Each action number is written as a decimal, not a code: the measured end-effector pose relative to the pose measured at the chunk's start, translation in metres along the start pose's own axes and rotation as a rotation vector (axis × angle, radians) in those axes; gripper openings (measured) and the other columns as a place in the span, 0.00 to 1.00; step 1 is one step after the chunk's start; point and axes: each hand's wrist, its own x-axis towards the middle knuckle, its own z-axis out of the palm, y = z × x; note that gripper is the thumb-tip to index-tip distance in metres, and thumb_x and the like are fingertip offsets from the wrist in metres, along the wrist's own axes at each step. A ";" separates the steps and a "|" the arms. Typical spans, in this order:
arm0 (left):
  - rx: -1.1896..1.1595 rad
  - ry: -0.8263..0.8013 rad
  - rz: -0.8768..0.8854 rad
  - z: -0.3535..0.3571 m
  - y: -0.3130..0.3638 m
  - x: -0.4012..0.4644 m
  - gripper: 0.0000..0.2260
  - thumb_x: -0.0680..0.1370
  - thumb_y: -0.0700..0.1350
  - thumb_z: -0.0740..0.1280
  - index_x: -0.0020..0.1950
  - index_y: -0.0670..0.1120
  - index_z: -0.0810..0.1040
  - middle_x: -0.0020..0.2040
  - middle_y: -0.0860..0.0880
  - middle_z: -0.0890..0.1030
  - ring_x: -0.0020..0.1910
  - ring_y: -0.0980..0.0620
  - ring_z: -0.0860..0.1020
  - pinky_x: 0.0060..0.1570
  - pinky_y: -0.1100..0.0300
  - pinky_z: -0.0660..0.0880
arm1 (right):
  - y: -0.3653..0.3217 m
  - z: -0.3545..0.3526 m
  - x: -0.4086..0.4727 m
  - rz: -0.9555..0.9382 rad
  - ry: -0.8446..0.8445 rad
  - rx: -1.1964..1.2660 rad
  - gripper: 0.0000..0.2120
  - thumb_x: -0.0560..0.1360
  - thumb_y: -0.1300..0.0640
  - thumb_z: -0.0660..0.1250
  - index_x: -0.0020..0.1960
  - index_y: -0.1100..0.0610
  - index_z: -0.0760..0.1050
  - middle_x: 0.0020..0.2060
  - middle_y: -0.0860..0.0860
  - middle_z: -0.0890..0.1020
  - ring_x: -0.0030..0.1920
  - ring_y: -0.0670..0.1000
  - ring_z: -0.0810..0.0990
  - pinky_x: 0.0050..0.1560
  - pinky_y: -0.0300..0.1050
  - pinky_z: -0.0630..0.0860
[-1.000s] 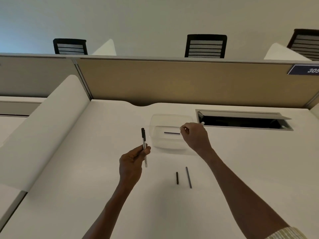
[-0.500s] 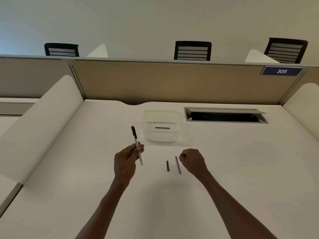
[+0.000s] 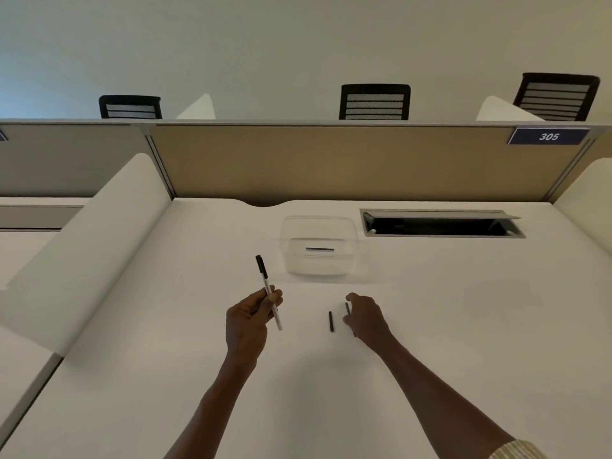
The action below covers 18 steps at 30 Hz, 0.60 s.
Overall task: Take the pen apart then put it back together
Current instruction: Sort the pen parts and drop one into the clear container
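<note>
Left hand [image 3: 246, 321] grips a slim white pen barrel [image 3: 269, 293], black-capped, at centre. Right hand [image 3: 366, 318] curls over a thin dark rod [image 3: 347, 309] on the smooth white tabletop [image 3: 463, 309]; whether it grasps is unclear. Upper-right plate [image 3: 548, 136] reads "305".

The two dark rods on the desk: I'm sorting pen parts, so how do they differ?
The short rod is clearly shorter than the long rod. The short rod lies free and fully visible on the desk; the long rod is partly hidden under the right hand, whose fingers reach around it. The short rod lies nearer the left hand. Both are thin, dark and lie roughly parallel, pointing away from the person.
</note>
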 end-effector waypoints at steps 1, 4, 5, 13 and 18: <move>-0.002 0.006 -0.002 -0.001 0.000 0.000 0.06 0.76 0.39 0.71 0.51 0.44 0.85 0.46 0.47 0.87 0.49 0.48 0.85 0.46 0.62 0.81 | -0.001 0.001 0.002 -0.011 -0.001 -0.015 0.17 0.74 0.64 0.64 0.63 0.60 0.72 0.53 0.60 0.79 0.52 0.61 0.80 0.49 0.49 0.78; 0.002 0.017 -0.002 -0.003 0.000 0.003 0.08 0.76 0.39 0.71 0.54 0.40 0.84 0.45 0.49 0.87 0.49 0.47 0.85 0.47 0.61 0.82 | -0.005 0.002 0.007 -0.027 -0.005 -0.083 0.11 0.74 0.68 0.55 0.49 0.58 0.73 0.43 0.57 0.78 0.45 0.60 0.80 0.37 0.44 0.70; 0.003 0.018 0.000 -0.003 -0.001 0.003 0.08 0.76 0.39 0.71 0.54 0.41 0.84 0.44 0.49 0.87 0.49 0.47 0.85 0.46 0.61 0.81 | -0.006 0.002 0.007 -0.027 -0.010 -0.124 0.09 0.74 0.68 0.54 0.40 0.56 0.67 0.37 0.54 0.74 0.43 0.59 0.77 0.36 0.43 0.66; -0.016 0.024 -0.008 -0.005 -0.001 0.005 0.07 0.76 0.38 0.71 0.53 0.42 0.84 0.45 0.47 0.87 0.49 0.47 0.85 0.46 0.61 0.81 | -0.006 0.003 0.010 -0.072 -0.010 -0.214 0.07 0.74 0.67 0.55 0.44 0.57 0.62 0.43 0.58 0.75 0.49 0.60 0.79 0.37 0.42 0.62; -0.027 0.033 -0.013 -0.005 -0.001 0.005 0.07 0.76 0.38 0.71 0.53 0.41 0.84 0.46 0.46 0.87 0.49 0.47 0.85 0.46 0.61 0.81 | -0.007 0.001 0.012 -0.037 -0.028 -0.204 0.07 0.74 0.67 0.57 0.45 0.56 0.63 0.44 0.58 0.75 0.50 0.60 0.80 0.37 0.42 0.63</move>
